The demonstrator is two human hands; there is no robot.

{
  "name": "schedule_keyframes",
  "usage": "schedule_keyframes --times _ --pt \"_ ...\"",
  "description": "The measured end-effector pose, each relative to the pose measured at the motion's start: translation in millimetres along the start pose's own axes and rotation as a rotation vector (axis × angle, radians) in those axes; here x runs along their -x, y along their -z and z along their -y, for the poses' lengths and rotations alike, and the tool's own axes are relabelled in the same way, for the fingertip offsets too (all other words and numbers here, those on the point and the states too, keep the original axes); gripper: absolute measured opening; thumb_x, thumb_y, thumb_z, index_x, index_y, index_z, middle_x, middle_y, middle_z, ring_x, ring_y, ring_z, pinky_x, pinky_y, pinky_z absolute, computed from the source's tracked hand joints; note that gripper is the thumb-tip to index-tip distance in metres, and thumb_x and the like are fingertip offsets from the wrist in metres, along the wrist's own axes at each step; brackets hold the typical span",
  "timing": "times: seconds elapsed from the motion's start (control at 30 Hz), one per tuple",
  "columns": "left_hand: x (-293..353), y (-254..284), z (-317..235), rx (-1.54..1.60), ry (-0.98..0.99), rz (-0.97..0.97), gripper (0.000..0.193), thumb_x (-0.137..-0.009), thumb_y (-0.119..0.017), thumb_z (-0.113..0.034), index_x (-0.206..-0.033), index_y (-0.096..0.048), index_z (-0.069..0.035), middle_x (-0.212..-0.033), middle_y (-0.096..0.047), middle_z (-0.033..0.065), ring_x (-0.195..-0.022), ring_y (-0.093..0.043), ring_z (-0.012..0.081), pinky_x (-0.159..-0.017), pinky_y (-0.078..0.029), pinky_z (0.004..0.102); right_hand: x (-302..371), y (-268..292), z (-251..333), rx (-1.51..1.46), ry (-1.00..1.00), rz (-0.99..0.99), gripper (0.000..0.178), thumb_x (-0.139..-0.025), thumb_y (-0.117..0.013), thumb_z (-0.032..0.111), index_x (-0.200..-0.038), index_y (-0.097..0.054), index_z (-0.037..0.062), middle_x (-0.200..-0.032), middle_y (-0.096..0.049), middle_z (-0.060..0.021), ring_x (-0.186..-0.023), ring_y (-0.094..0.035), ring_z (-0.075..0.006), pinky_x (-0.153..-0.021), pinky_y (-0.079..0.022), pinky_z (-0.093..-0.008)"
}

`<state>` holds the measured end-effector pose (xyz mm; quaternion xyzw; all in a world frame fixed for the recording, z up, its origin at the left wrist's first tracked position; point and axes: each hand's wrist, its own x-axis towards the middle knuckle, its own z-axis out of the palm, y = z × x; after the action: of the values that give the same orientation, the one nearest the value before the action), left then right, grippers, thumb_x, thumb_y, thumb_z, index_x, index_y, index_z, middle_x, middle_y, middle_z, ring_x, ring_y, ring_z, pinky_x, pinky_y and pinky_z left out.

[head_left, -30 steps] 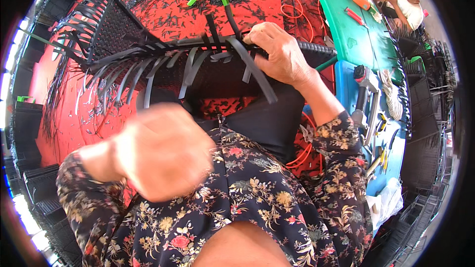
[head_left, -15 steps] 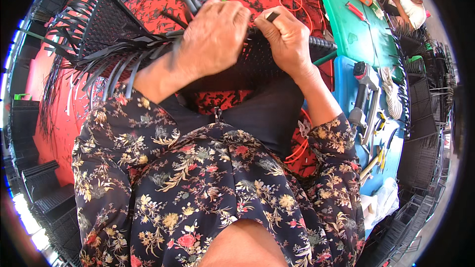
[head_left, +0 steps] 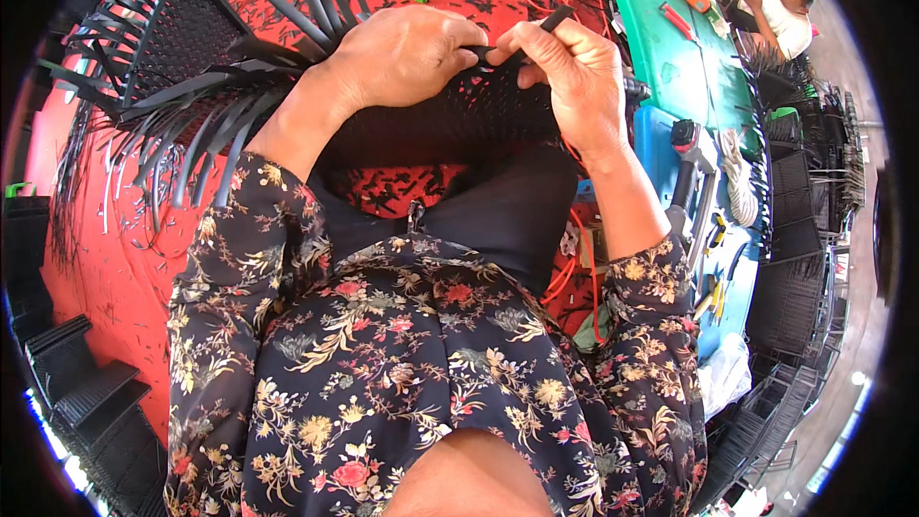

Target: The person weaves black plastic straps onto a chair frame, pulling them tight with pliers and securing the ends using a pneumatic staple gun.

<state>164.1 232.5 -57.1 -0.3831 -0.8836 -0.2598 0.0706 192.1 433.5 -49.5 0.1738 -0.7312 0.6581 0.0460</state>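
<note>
I am pinching a flat, black, plastic-looking strip (head_left: 556, 18) between the thumb and fingers of my right hand (head_left: 565, 67), its end jutting above the forefinger. My left hand (head_left: 407, 59) is reaching in just beside it, fingers curled and thumb near the forefinger; I cannot tell what it is gripping. Below both hands, a dark, closely woven black panel (head_left: 469, 120) is lying across the front of the lap. Loose black flat strips (head_left: 321, 2) are fanning out beyond my left wrist. Black scraps are littering the smooth red floor (head_left: 100, 302), and a blue tabletop (head_left: 657, 130) is standing to my right.
</note>
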Motion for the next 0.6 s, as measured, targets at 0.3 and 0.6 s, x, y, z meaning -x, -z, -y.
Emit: schedule_keyframes --times 0.3,0.6 --pt "-6 4 -38 -0.12 0.07 0.058 0.012 -0.085 -0.061 -0.017 -0.094 -0.064 -0.01 -0.081 -0.067 0.0143 -0.082 -0.065 0.0364 -0.07 -0.052 0.0473 4 1 27 -0.051 -0.072 0.026 0.031 -0.099 -0.058 0.026 -0.078 -0.06 0.0034 -0.063 -0.062 -0.004 -0.055 -0.052 -0.0051 -0.048 -0.038 -0.0213" --pt "2 -8 -40 -0.152 0.106 -0.078 0.019 -0.082 -0.069 -0.023 -0.093 -0.061 -0.009 -0.079 -0.066 0.0128 -0.08 -0.065 0.0362 -0.066 -0.052 0.048 17 0 45 0.097 0.028 0.027 0.032 -0.099 -0.057 0.024 -0.074 -0.055 0.0043 -0.064 -0.057 -0.0033 -0.056 -0.054 -0.009 -0.051 -0.038 -0.0226"
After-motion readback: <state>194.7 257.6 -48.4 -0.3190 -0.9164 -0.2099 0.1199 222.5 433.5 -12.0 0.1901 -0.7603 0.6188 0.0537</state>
